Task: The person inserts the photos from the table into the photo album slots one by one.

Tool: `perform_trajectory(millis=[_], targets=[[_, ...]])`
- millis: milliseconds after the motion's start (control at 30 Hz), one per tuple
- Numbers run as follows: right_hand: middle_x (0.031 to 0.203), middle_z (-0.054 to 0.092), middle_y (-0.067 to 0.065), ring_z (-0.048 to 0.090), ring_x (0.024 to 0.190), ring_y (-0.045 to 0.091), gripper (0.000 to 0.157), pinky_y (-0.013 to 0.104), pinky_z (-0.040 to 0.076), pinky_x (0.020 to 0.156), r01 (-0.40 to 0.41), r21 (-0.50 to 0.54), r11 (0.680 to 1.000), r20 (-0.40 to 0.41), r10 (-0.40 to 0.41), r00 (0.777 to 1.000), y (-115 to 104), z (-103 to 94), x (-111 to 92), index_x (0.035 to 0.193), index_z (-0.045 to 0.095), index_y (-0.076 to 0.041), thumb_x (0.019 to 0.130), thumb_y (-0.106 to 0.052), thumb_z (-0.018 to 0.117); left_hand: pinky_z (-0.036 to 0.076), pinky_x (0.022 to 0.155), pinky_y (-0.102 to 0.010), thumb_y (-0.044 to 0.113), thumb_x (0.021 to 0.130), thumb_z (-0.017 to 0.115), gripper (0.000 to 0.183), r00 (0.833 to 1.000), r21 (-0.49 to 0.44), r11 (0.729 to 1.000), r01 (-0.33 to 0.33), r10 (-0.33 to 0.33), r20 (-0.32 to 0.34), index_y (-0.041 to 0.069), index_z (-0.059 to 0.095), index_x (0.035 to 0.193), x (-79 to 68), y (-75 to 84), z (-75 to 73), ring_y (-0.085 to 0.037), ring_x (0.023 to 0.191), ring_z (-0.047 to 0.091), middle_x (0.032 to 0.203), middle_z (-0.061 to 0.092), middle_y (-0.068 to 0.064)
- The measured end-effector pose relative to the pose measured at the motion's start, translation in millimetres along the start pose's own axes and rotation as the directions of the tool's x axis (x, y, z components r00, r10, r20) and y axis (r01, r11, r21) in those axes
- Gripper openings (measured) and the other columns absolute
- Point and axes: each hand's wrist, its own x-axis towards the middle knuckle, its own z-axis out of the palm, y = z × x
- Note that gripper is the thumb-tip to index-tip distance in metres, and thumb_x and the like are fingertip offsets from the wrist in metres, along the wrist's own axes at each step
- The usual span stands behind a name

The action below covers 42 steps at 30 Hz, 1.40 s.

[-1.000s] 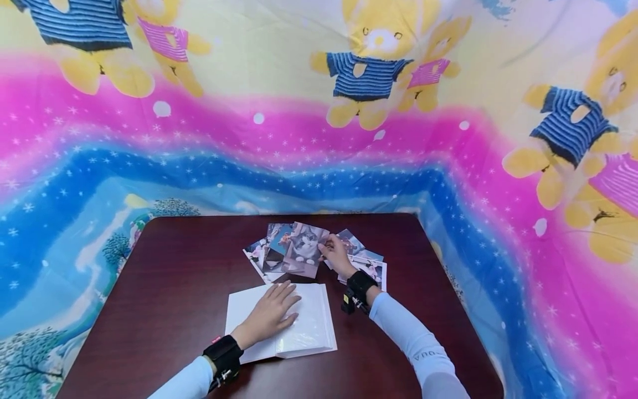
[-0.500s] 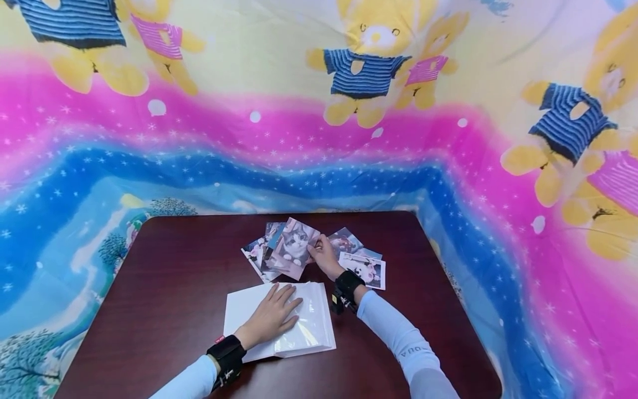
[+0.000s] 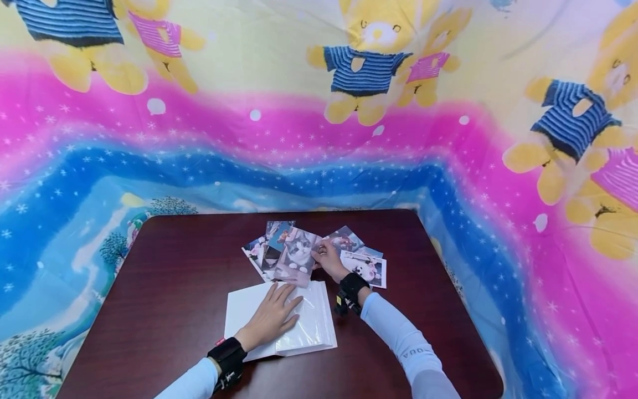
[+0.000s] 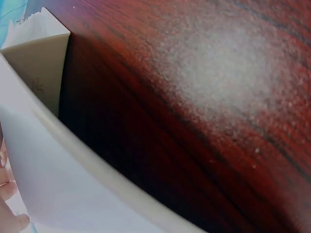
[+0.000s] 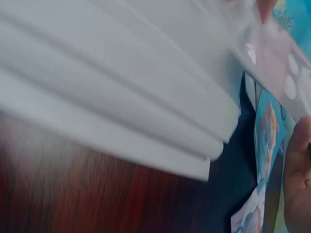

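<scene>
An open photo album [image 3: 306,321] with white pages and clear sleeves lies on the table. My left hand [image 3: 269,316] rests on its pages with fingers spread; in the left wrist view only fingertips [image 4: 9,218] show at the left edge. With thumb and fingers my right hand [image 3: 331,261] pinches the right edge of a cat photo [image 3: 299,256]. The photo's lower edge reaches the album's top edge. In the right wrist view the thumb [image 5: 299,160] lies against the photo [image 5: 277,63], beside the album's page edges [image 5: 121,87].
Several loose photos [image 3: 256,256] lie beneath and left of the cat photo. More photos, one a white-bordered print [image 3: 371,270], lie right of my right hand. The dark wooden table [image 3: 164,288] extends around them, with a printed cloth [image 3: 299,138] behind.
The cat photo first shifted left in my right hand, then came down toward me until its lower edge met the album's top. My left hand has stayed on the album.
</scene>
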Motion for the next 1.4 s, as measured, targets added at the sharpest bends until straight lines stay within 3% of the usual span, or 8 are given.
perform_trajectory(millis=[200, 267, 433, 567, 767, 1100, 1233, 1400], targets=[[0.083, 0.045, 0.013, 0.055, 0.075, 0.058, 0.018, 0.067, 0.049, 0.075, 0.074, -0.125, 0.989, 0.035, -0.07, 0.997, -3.8, -8.0, 2.5, 0.113, 0.045, 0.014, 0.098, 0.008, 0.053, 0.028, 0.109, -0.062, 0.03, 0.096, 0.062, 0.045, 0.999, -0.027, 0.999, 0.022, -0.021, 0.043, 0.008, 0.06, 0.135, -1.4, 0.1, -0.8, -0.038, 0.137, 0.039, 0.148, 0.044, -0.022], [0.084, 0.046, 0.012, 0.055, 0.077, 0.059, 0.018, 0.063, 0.051, 0.072, 0.099, -0.187, 0.977, 0.044, -0.093, 0.995, -1.4, -9.7, 6.1, 0.113, 0.047, 0.012, 0.098, 0.007, 0.054, 0.027, 0.109, -0.062, 0.029, 0.096, 0.063, 0.046, 0.999, -0.032, 0.999, 0.019, -0.017, 0.04, 0.007, 0.06, 0.136, -1.7, -0.3, -0.2, -0.038, 0.138, 0.038, 0.149, 0.043, -0.022], [0.088, 0.049, 0.014, 0.055, 0.079, 0.056, 0.045, 0.063, 0.051, 0.069, 0.125, -0.302, 0.945, 0.056, -0.113, 0.992, -4.8, -11.1, 8.0, 0.141, 0.04, 0.001, 0.098, 0.006, 0.054, 0.028, 0.11, -0.062, 0.029, 0.096, 0.062, 0.047, 0.999, -0.046, 0.999, 0.014, -0.013, 0.035, 0.006, 0.058, 0.137, -1.8, -0.9, 0.7, -0.039, 0.138, 0.038, 0.149, 0.042, -0.023], [0.088, 0.048, 0.026, 0.051, 0.075, 0.06, 0.059, 0.069, 0.048, 0.069, 0.16, -0.265, 0.951, 0.061, -0.149, 0.987, -10.1, -7.1, 5.0, 0.15, 0.032, -0.007, 0.097, 0.011, 0.052, 0.027, 0.111, -0.06, 0.029, 0.096, 0.062, 0.049, 0.999, -0.046, 0.999, 0.025, -0.023, 0.042, 0.007, 0.056, 0.14, -2.7, -1.2, 1.5, -0.038, 0.139, 0.037, 0.15, 0.042, -0.022], [0.095, 0.041, 0.042, 0.053, 0.062, 0.05, 0.06, 0.07, 0.047, 0.066, 0.234, -0.22, 0.947, 0.162, -0.201, 0.966, -22.6, -0.9, -10.5, 0.151, 0.024, 0.005, 0.097, 0.017, 0.045, 0.026, 0.111, -0.061, 0.03, 0.098, 0.06, 0.049, 0.997, -0.057, 0.997, 0.047, -0.043, 0.064, 0.01, 0.055, 0.142, -4.3, -1.8, 0.4, -0.037, 0.14, 0.037, 0.151, 0.041, -0.022], [0.092, 0.04, 0.036, 0.044, 0.075, 0.064, 0.056, 0.069, 0.047, 0.068, 0.258, -0.24, 0.936, 0.207, -0.21, 0.956, -27.4, -6.3, -5.4, 0.149, 0.026, 0.005, 0.098, 0.016, 0.044, 0.024, 0.113, -0.059, 0.035, 0.099, 0.056, 0.052, 0.991, -0.03, 0.998, 0.057, -0.053, 0.119, 0.013, 0.051, 0.146, -2.3, -3.8, -3.8, -0.035, 0.142, 0.033, 0.152, 0.039, -0.021], [0.088, 0.04, 0.029, 0.044, 0.071, 0.063, 0.056, 0.068, 0.047, 0.066, 0.24, -0.252, 0.938, 0.169, -0.201, 0.965, -13.7, -7.1, 2.8, 0.15, 0.027, 0.001, 0.099, 0.014, 0.045, 0.022, 0.114, -0.058, 0.035, 0.1, 0.055, 0.053, 0.989, -0.042, 0.997, 0.066, -0.06, 0.134, 0.014, 0.048, 0.148, -1.1, -3.0, -4.2, -0.035, 0.143, 0.031, 0.154, 0.036, -0.02], [0.088, 0.043, 0.018, 0.05, 0.066, 0.056, 0.056, 0.056, 0.054, 0.061, 0.197, -0.31, 0.93, 0.176, -0.147, 0.973, 4.8, -8.7, 6.7, 0.152, 0.027, -0.005, 0.101, 0.008, 0.046, 0.022, 0.114, -0.058, 0.035, 0.099, 0.056, 0.052, 0.99, -0.039, 0.997, 0.071, -0.065, 0.129, 0.014, 0.05, 0.147, -1.0, -2.3, -2.5, -0.035, 0.143, 0.033, 0.153, 0.038, -0.021]])
